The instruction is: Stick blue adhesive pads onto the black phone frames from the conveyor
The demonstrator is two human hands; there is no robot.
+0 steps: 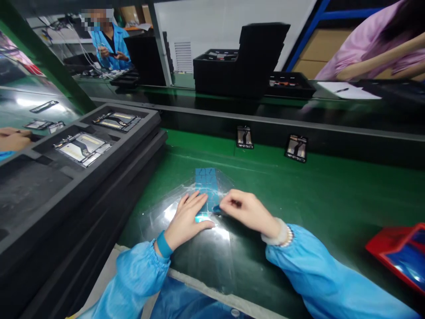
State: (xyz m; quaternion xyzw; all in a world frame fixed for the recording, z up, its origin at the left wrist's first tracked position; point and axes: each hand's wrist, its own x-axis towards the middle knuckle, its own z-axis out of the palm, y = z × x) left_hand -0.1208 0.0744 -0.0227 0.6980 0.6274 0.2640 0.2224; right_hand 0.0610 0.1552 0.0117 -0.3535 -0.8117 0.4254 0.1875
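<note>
Well, taking the blue sheet (206, 182) as the centre of the clock, with its rows of small rectangles lying on clear film (171, 211) over the green tabletop (338, 204), a co-worker's hand (13, 140) shows at the left edge, at ten o'clock. Nearer, also towards ten, a black foam tray (139, 142) sits on another, with one display part (84, 148) in a near pocket and a second display part (116, 120) in the one beyond. The person's left hand (187, 220) comes in from seven o'clock, palm down, fingers stretched out over the sheet's left side and gripping nothing. Just beside it, at about four o'clock on the sheet, is a small dark-blue piece (217, 208), pinched in the curled fingers of the right hand (247, 212); whether it is wholly free cannot be told. The step in hand looks like lifting one piece while the left hand steadies the sheet; the next move would call for a fine, firm pinch and a slow pull, with the left palm kept flat. Farther off, a small panel (245, 137) lies at one o'clock and another panel (296, 148) at two. Last comes a red bin (381, 247), between three and four.
</note>
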